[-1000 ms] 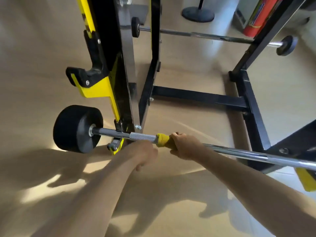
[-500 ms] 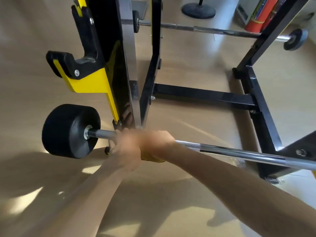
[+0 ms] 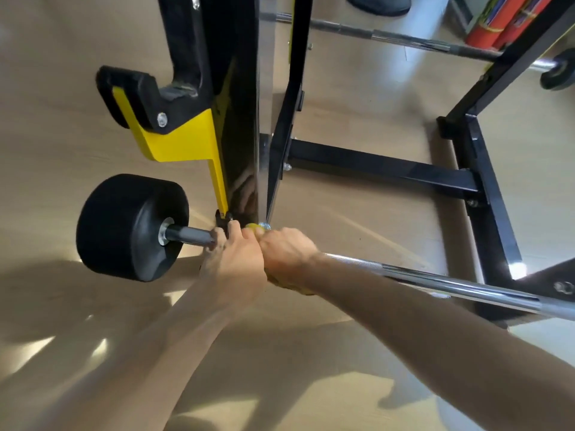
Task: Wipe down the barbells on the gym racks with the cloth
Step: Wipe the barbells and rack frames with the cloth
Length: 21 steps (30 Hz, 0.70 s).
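A: Where does the barbell (image 3: 435, 279) lie, measured from the two grips?

B: It passes straight through both. The right hand (image 3: 287, 251) has its grip wrapped over the shaft, and the left hand (image 3: 236, 259) sits just beside it, touching it on the side toward the black weight (image 3: 130, 227). From the right grip the chrome shaft runs away to the far side, down toward the black rack (image 3: 485, 194) base.

A: And the cloth?

B: The cloth (image 3: 253, 227) is yellow and mostly hidden. A small fold shows just above the right grip, between the knuckles of the two hands, and another bit seems to peek out beneath the right wrist, though that part is too shadowed to be sure.

A: How does the bar look?

B: Bright chrome with a knurled stretch right next to the right grip, then smooth and shiny further along. Beyond the left grip it turns into a dull grey sleeve that enters the thick black weight.

A: How tight are the grips?

B: The right one is clamped, fingers curled round the cloth and the shaft together. The left has its fingers curled round the grey sleeve just below the yellow bracket (image 3: 183, 138) of the upright.

A: Anything else nearby?

B: A second barbell (image 3: 404, 37) rests well beyond both grips, across the back of the rack, above the wooden floor (image 3: 357, 228).
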Available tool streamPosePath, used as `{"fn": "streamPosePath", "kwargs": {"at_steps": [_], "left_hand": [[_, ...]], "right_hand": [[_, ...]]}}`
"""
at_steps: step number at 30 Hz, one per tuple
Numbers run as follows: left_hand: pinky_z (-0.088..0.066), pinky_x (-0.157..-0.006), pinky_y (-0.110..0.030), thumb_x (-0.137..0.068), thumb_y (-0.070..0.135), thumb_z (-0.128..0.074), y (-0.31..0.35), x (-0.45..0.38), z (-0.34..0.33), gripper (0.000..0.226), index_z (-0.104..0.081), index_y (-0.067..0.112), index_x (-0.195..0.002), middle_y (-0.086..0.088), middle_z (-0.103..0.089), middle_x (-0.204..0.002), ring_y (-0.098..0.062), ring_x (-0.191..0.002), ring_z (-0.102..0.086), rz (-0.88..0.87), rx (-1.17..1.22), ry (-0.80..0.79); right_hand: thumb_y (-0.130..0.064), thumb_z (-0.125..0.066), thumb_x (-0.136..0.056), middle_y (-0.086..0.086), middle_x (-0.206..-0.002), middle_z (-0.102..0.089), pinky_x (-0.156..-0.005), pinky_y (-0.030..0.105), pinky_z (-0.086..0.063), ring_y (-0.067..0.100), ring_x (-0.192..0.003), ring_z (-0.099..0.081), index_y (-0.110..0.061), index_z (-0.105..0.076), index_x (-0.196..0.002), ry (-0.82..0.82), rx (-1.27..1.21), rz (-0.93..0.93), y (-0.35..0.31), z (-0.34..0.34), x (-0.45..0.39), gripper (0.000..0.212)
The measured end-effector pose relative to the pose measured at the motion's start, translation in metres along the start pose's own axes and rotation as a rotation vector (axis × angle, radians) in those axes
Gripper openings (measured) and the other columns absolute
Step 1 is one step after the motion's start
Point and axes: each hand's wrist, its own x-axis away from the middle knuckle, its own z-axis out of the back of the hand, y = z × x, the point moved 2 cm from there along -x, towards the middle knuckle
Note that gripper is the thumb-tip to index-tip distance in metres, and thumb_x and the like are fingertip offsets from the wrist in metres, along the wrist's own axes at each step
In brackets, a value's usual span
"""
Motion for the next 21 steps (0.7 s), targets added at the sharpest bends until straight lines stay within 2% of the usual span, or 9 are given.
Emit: {"fn": "streamPosePath", "kwargs": {"at_steps": [2, 5, 8, 10, 12, 14, 16, 18, 21], "left_hand": [[-0.031, -0.113, -0.048, -0.090, 0.013, -0.063, 0.004, -0.003, 0.004, 0.064, -0.031, 0.009, -0.146, -0.011, -0.028, -0.146, -0.034, -0.140, -0.025, -0.001, -0.045, 0.047], [-0.033, -0.111, -0.046, -0.093, 0.017, -0.061, 0.010, -0.002, 0.006, 0.060, -0.034, 0.010, -0.146, -0.013, -0.031, -0.143, -0.035, -0.136, -0.029, -0.037, -0.173, 0.073], [-0.036, -0.109, -0.046, -0.090, 0.021, -0.065, 0.015, 0.001, 0.009, 0.065, -0.033, 0.016, -0.146, -0.017, -0.027, -0.142, -0.038, -0.135, -0.028, -0.112, -0.289, 0.030], [-0.037, -0.109, -0.046, -0.088, 0.023, -0.067, 0.014, -0.002, 0.010, 0.066, -0.034, 0.021, -0.145, -0.017, -0.028, -0.140, -0.037, -0.133, -0.029, -0.135, -0.308, 0.025], [-0.039, -0.106, -0.044, -0.093, 0.027, -0.063, 0.010, -0.003, 0.012, 0.053, -0.041, 0.022, -0.141, -0.015, -0.033, -0.135, -0.035, -0.130, -0.033, -0.150, -0.278, 0.058], [-0.041, -0.100, -0.042, -0.096, 0.032, -0.058, 0.007, -0.009, 0.010, 0.040, -0.051, 0.021, -0.135, -0.011, -0.039, -0.130, -0.031, -0.126, -0.038, -0.153, -0.249, 0.124], [-0.044, -0.095, -0.040, -0.097, 0.030, -0.059, 0.003, -0.012, 0.011, 0.034, -0.057, 0.017, -0.128, -0.009, -0.046, -0.125, -0.029, -0.122, -0.042, -0.145, -0.221, 0.165], [-0.046, -0.093, -0.037, -0.094, 0.024, -0.064, -0.001, -0.018, 0.016, 0.035, -0.058, 0.013, -0.127, -0.009, -0.052, -0.123, -0.027, -0.118, -0.049, -0.140, -0.250, 0.157], [-0.047, -0.097, -0.039, -0.089, 0.015, -0.068, -0.007, -0.028, 0.022, 0.040, -0.059, 0.011, -0.128, -0.012, -0.060, -0.125, -0.031, -0.116, -0.057, -0.040, -0.181, 0.058]], "right_hand": [[-0.029, -0.044, -0.100, 0.008, -0.114, -0.064, -0.068, 0.035, -0.039, 0.033, -0.098, -0.064, -0.013, -0.043, -0.126, 0.042, -0.005, -0.002, -0.009, 0.002, -0.005, 0.031], [-0.051, -0.039, -0.100, 0.007, -0.111, -0.065, -0.065, 0.035, -0.037, 0.033, -0.093, -0.065, -0.015, -0.045, -0.124, 0.083, -0.036, -0.064, 0.016, -0.008, 0.019, 0.044], [-0.065, -0.039, -0.094, 0.001, -0.080, -0.066, -0.049, 0.029, -0.029, 0.025, -0.060, -0.064, -0.017, -0.053, -0.101, 0.240, 0.116, 0.005, 0.064, -0.023, 0.068, 0.051], [-0.069, -0.039, -0.091, -0.002, -0.073, -0.064, -0.046, 0.027, -0.028, 0.020, -0.051, -0.056, -0.022, -0.047, -0.094, 0.196, 0.138, -0.042, 0.096, -0.024, 0.102, 0.048], [-0.073, -0.033, -0.088, -0.005, -0.082, -0.060, -0.053, 0.032, -0.041, 0.016, -0.060, -0.054, -0.024, -0.040, -0.097, -0.002, 0.057, -0.133, 0.116, -0.018, 0.125, 0.050], [-0.074, -0.028, -0.083, -0.006, -0.088, -0.060, -0.065, 0.032, -0.052, 0.015, -0.070, -0.059, -0.023, -0.045, -0.106, -0.123, 0.037, -0.147, 0.118, -0.012, 0.125, 0.059], [-0.070, -0.035, -0.089, -0.005, -0.088, -0.058, -0.064, 0.029, -0.050, 0.014, -0.074, -0.059, -0.020, -0.049, -0.112, -0.119, 0.080, -0.113, 0.106, -0.007, 0.108, 0.057], [-0.060, -0.046, -0.095, -0.005, -0.085, -0.051, -0.055, 0.025, -0.039, 0.014, -0.074, -0.058, -0.017, -0.051, -0.115, -0.067, 0.117, -0.040, 0.080, -0.004, 0.077, 0.047], [-0.051, -0.047, -0.098, -0.003, -0.089, -0.049, -0.065, 0.030, -0.042, 0.017, -0.079, -0.055, -0.013, -0.055, -0.113, -0.057, -0.003, 0.006, 0.023, 0.006, 0.021, 0.041]]}}
